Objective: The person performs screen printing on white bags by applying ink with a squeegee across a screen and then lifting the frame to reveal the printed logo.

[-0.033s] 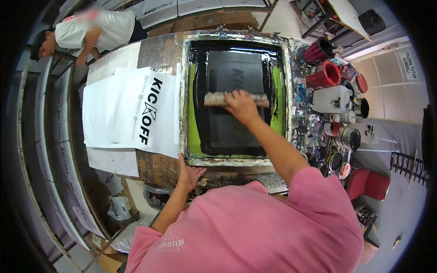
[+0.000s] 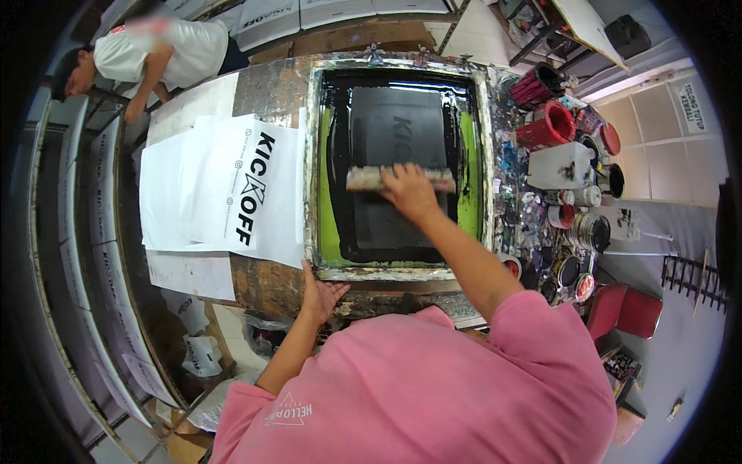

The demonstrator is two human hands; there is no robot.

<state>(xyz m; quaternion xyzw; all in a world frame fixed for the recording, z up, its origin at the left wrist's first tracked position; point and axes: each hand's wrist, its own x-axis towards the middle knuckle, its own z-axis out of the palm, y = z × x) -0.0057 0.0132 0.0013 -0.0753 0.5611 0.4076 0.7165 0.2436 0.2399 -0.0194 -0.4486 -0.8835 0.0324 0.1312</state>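
R hand [image 2: 408,192] fingers clenched on long wooden-handled squeegee [image 2: 399,179], mid black-inked rectangular screen frame [image 2: 396,271] near worktop's right edge. L hand [image 2: 321,292] flat, fingers released, on frame's near-left corner. No visible shift vs prior pic; stroke midway.

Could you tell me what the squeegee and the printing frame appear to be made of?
Squeegee under the right hand: probably wood, pale, matt and ink-stained. Printing frame: possibly metal or wood; crusted paint hides its surface. The left hand rests at its near edge.
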